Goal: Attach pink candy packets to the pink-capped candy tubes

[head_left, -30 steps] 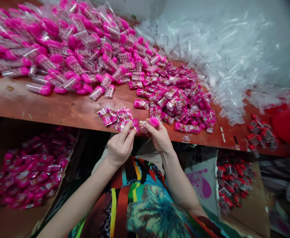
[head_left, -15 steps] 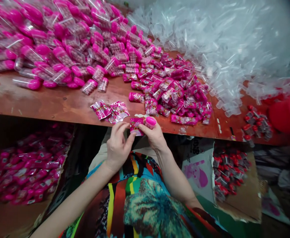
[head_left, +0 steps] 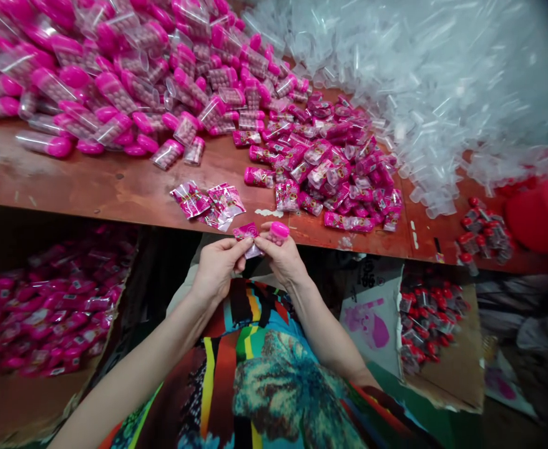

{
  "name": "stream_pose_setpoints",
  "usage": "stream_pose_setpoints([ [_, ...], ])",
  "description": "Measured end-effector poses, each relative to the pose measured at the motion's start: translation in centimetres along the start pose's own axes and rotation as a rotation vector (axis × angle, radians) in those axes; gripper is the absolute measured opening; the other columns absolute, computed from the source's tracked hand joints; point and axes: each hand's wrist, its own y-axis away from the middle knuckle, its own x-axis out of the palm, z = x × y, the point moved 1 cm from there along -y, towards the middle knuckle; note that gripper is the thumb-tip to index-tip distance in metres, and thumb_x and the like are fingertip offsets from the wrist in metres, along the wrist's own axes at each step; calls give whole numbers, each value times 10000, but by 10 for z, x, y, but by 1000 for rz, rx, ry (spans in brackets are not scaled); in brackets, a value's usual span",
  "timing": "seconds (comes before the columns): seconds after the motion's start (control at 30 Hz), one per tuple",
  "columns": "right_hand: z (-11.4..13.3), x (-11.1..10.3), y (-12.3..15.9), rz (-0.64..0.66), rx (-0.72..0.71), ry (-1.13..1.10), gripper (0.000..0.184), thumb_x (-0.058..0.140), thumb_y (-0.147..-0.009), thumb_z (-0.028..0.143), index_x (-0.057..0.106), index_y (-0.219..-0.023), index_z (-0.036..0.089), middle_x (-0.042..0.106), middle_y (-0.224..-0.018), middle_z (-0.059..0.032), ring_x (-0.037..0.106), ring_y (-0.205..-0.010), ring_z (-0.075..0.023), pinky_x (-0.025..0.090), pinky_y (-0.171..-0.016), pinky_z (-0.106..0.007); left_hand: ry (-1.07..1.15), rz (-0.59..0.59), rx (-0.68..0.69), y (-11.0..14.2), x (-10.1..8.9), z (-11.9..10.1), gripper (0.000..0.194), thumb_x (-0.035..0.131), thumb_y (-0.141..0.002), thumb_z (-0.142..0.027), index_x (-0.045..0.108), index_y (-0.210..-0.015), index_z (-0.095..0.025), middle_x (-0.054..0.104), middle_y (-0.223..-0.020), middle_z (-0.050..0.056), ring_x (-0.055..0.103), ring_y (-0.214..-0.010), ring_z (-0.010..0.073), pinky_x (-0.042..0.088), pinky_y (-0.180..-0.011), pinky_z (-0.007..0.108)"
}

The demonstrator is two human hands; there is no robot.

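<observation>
Both hands meet just off the table's front edge. My left hand [head_left: 216, 267] is closed, thumb and fingertips pinching a small pink printed wrapper [head_left: 246, 231]. My right hand [head_left: 284, 259] holds a clear tube of pale pink balls with a pink cap [head_left: 279, 230], cap end up. Its thumb and fingertip also pinch the wrapper beside my left fingertips. Several flat printed wrappers [head_left: 225, 202] lie on the table just beyond my left hand. Past my right hand is a heap of wrapped pink tubes [head_left: 325, 168].
A large pile of pink-capped tubes [head_left: 115, 93] covers the back left of the red-brown table [head_left: 128, 182]. Clear empty tubes [head_left: 396, 81] are heaped back right, near a red tub [head_left: 540, 212] and small red-capped items [head_left: 484, 234]. Cardboard boxes of pink packs [head_left: 53, 312] and red-capped items [head_left: 433, 318] stand below.
My left thumb and fingers have closed into a pinch at the wrapper's near edge, beside my right fingertips. The wrapper has tilted and bunched. The capped tube has shifted slightly left.
</observation>
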Motion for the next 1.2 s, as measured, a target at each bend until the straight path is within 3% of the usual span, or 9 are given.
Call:
stream_pose_setpoints([
  [0.13, 1, 0, 1, 0, -27, 38, 368, 796, -657, 306, 595, -947, 201, 613, -662, 72, 541, -560, -75, 434, -560, -205, 37, 21, -96, 0, 0, 2, 358, 827, -653, -397, 591, -569, -142, 491, -417, -28, 385, -372, 57, 256, -401, 205],
  [0.3, 9, 0, -1, 20, -93, 178, 330, 747, -714, 314, 577, -969, 193, 582, -647, 73, 501, -533, -67, 392, -505, -190, 93, 121, -150, 2, 0, -3, 286, 756, -730, -377, 641, -663, -124, 497, -418, -16, 385, -367, 67, 254, -393, 211],
  [0.47, 15, -4, 3, 80, 47, 50, 277, 661, -809, 380, 481, -944, 217, 440, -522, 121, 339, -397, -57, 273, -387, -179, 163, 55, -114, 1, -4, -6, 263, 760, -727, -345, 626, -660, -129, 493, -420, -22, 380, -379, 66, 252, -403, 209],
  [0.57, 15, -7, 14, 180, 121, 7, 220, 587, -862, 396, 502, -889, 195, 453, -494, 93, 386, -407, -74, 338, -404, -197, 224, -6, -73, -2, -7, -6, 284, 794, -692, -336, 599, -631, -138, 496, -431, -26, 397, -394, 69, 266, -412, 211],
  [0.63, 12, -7, 22, 171, 103, 15, 223, 598, -868, 397, 504, -916, 200, 534, -564, 70, 450, -422, -78, 379, -408, -200, 252, -39, -72, -3, -8, -4, 299, 804, -681, -344, 583, -627, -149, 495, -431, -31, 406, -396, 73, 266, -412, 211],
  [0.8, -2, 1, 34, 76, 4, 147, 297, 657, -849, 422, 464, -945, 218, 643, -741, 43, 556, -474, -70, 420, -391, -172, 260, -20, -108, -2, -4, 2, 333, 760, -738, -403, 547, -612, -180, 511, -443, -32, 417, -394, 84, 304, -438, 231],
  [1.0, -11, 9, 34, 10, -20, 185, 335, 625, -871, 465, 442, -1027, 231, 614, -706, 69, 445, -368, -32, 294, -319, -146, 264, 1, -100, 1, -2, 4, 300, 754, -751, -385, 571, -634, -178, 501, -445, -39, 422, -397, 78, 285, -435, 227],
  [1.2, -6, 8, 37, 209, 142, 32, 568, 634, -875, 465, 355, -1328, 264, 584, -644, 89, 291, -337, -19, 206, -327, -142, 242, 63, -112, 4, -3, 4, 317, 734, -771, -454, 596, -713, -175, 516, -453, -34, 461, -392, 91, 290, -419, 225],
])
